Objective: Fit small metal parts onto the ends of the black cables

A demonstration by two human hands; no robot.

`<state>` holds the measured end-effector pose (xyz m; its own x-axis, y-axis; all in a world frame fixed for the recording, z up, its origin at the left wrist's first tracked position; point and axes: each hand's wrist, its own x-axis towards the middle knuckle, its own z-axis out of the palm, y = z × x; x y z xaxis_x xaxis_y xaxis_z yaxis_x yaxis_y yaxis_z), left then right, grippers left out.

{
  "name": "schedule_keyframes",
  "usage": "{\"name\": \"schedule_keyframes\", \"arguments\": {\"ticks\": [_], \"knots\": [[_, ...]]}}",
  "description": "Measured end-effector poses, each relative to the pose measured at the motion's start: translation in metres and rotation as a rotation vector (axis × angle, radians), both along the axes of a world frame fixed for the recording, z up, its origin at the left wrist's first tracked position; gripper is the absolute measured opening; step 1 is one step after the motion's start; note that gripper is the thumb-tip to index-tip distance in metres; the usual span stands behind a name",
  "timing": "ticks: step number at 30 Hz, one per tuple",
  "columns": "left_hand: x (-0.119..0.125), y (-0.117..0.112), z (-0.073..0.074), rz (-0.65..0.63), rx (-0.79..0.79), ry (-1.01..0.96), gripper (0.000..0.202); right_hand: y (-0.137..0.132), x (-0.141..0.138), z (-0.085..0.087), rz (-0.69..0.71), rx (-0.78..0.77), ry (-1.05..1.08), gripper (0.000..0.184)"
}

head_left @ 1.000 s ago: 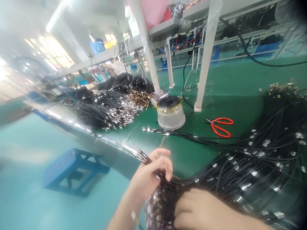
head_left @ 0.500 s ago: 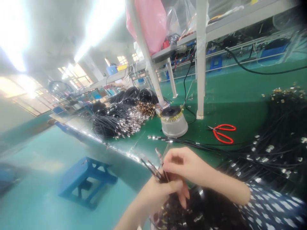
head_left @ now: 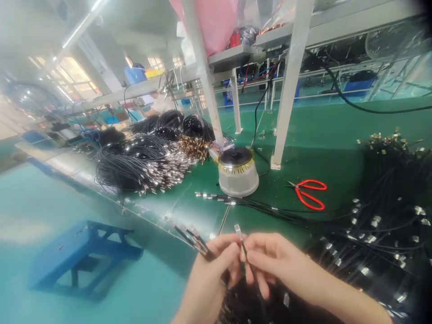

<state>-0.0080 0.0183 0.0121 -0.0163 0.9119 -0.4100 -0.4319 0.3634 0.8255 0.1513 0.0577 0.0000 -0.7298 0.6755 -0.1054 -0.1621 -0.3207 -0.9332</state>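
Observation:
My left hand (head_left: pixel 218 265) is closed around a small bundle of black cables (head_left: pixel 197 241), whose ends stick out past the thumb. My right hand (head_left: pixel 273 258) pinches a single black cable (head_left: pixel 244 248) with a silver metal connector (head_left: pixel 237 229) at its upper end. The left fingertips are close to that cable, just below the connector; whether they touch it I cannot tell. Below both hands lies a dark mass of cables (head_left: pixel 249 299), partly hidden by them. Several long black cables (head_left: pixel 256 204) lie on the green mat beyond my hands.
Red-handled snips (head_left: pixel 310 193) lie on the green mat (head_left: pixel 337 153). A white tub (head_left: pixel 238 180) with a black top stands by a white post (head_left: pixel 202 72). Cable bundles (head_left: pixel 135 162) are heaped left, more cables (head_left: pixel 388 216) right. A blue stool (head_left: pixel 84 256) stands on the floor.
The fingers of my right hand have moved down, and a cable with a silver connector now shows upright between my hands. The view has shifted, so the stool appears farther left.

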Motion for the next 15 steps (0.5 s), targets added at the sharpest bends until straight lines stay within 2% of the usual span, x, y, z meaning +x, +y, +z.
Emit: {"name": "schedule_keyframes", "arguments": {"ticks": [5, 10, 12, 15], "knots": [[0.003, 0.002, -0.002, -0.059, 0.009, 0.018, 0.027, -0.008, -0.005, -0.012, -0.015, -0.057, 0.019, 0.040], [0.000, 0.002, -0.011, -0.056, 0.020, 0.005, 0.024, 0.001, -0.001, -0.009, 0.037, -0.033, -0.075, 0.041], [-0.001, 0.002, -0.014, -0.056, 0.030, 0.016, 0.025, 0.018, 0.006, -0.004, -0.075, 0.041, -0.187, 0.040], [0.000, 0.006, -0.018, -0.109, 0.036, -0.005, 0.033, 0.060, 0.019, 0.004, -0.425, 0.196, -0.347, 0.035]]}}
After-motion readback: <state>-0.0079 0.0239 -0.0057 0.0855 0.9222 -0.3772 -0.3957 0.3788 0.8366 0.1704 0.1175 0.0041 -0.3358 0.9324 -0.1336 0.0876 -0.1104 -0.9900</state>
